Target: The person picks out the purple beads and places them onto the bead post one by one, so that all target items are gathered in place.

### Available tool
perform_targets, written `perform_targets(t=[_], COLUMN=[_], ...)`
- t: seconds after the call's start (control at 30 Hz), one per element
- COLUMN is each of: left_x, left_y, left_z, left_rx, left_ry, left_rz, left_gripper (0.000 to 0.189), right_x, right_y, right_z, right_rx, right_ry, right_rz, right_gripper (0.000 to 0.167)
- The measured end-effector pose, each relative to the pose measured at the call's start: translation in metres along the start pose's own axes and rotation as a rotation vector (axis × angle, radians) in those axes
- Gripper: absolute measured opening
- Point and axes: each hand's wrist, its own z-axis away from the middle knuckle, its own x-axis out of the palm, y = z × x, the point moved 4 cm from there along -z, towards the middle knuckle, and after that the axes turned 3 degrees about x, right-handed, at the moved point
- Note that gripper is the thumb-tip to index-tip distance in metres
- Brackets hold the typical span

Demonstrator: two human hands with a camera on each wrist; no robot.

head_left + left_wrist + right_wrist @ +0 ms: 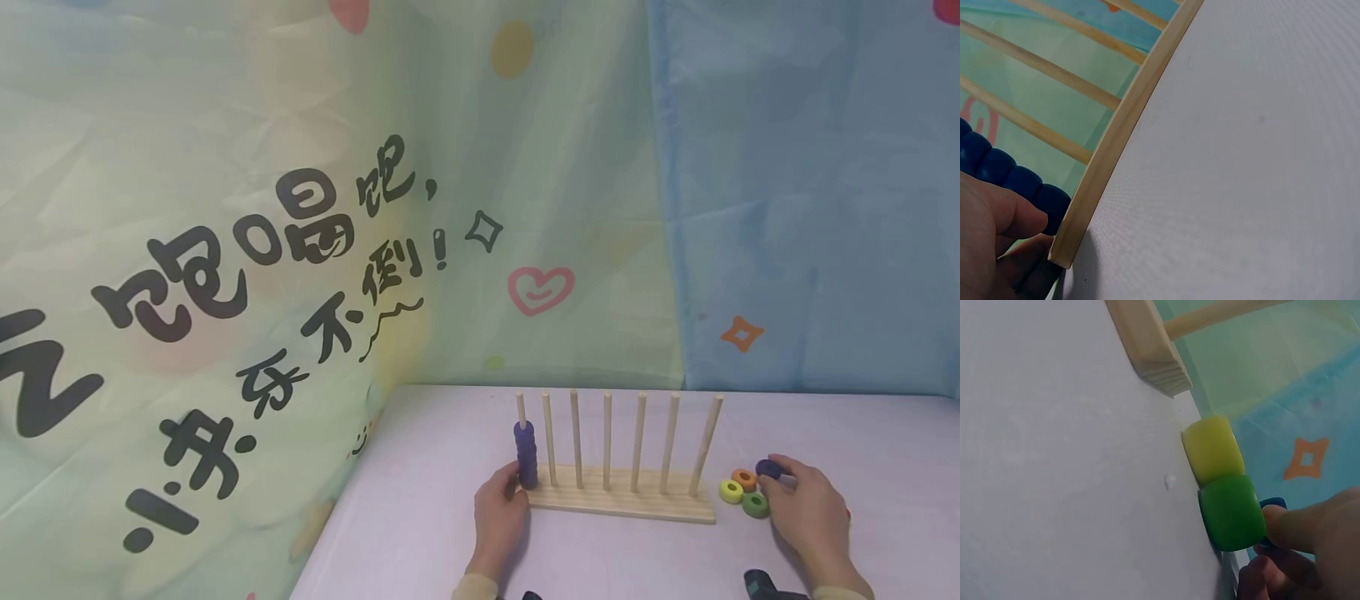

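A wooden peg rack (622, 498) stands on the table with a row of upright pegs. Dark blue beads (526, 454) are stacked on its leftmost peg. My left hand (502, 510) holds the rack's left end, thumb beside the lowest blue bead (1052, 206) and fingers behind the base. Off the rack's right end, my right hand (813, 510) pinches a loose dark blue bead (768, 468) between thumb and fingers. Beside it lie an orange bead (744, 478), a yellow bead (731, 492) and a green bead (755, 505). The green one partly hides the pinched bead in the right wrist view.
A bit of something red (848, 515) shows past the right hand. Black objects (761, 583) poke in at the bottom edge near the wrists. The pale tabletop (420, 500) meets a printed cloth backdrop (540, 208) behind and at the left.
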Motion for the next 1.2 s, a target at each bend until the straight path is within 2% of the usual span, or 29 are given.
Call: perform_targets(t=[0.3, 0.5, 0.63, 0.77, 0.93, 1.2], left_x=[0.0, -0.001, -0.001, -0.001, -0.001, 0.0], left_y=[0.0, 0.001, 0.001, 0.0, 0.0, -0.001], left_z=[0.0, 0.001, 0.001, 0.0, -0.001, 0.0], left_rx=[-0.002, 0.024, 0.031, 0.019, 0.027, 0.012], left_ry=[0.0, 0.012, 0.014, 0.01, 0.013, 0.011], left_rz=[0.0, 0.003, 0.001, 0.003, 0.005, -0.002], left_gripper=[0.044, 0.043, 0.044, 0.044, 0.044, 0.044], right_x=[-0.017, -0.024, -0.024, -0.023, -0.019, -0.017], right_y=[-0.017, -0.034, -0.045, -0.049, -0.053, -0.065], right_z=[0.006, 0.014, 0.018, 0.021, 0.023, 0.027], right_rx=[-0.019, -0.022, -0.051, -0.111, -0.119, -0.157], right_ry=[-0.027, -0.06, -0.084, -0.073, -0.086, -0.186], right_rz=[-0.056, -0.11, -0.114, -0.115, -0.099, -0.068], right_gripper=[0.055, 0.062, 0.063, 0.061, 0.06, 0.063])
